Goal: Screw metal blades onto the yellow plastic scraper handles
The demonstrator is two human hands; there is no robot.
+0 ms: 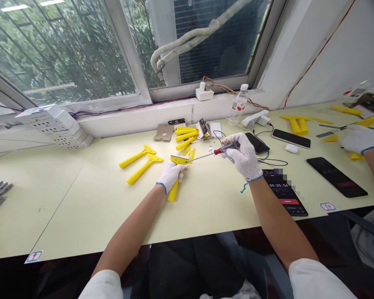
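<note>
My left hand [172, 174], in a white knit glove, is closed around a yellow scraper [173, 192] near its head, where a metal blade edge shows. In my gloved right hand [244, 157] is a screwdriver [218, 151] with a red and clear handle. Its long shaft points left, and the tip meets the scraper's head or lies very close to it. A small yellow piece [192, 154] lies just behind the head. Two more yellow scrapers [145, 169] rest on the table to the left of my left hand.
Several yellow handles [185, 135] lie behind my hands beside small black boxes [203, 128]. A water bottle [239, 101], cables and phones [291, 138] are on the right. Stacked white boxes [56, 126] stand at the back left. A co-worker's gloved hand [360, 139] works at far right.
</note>
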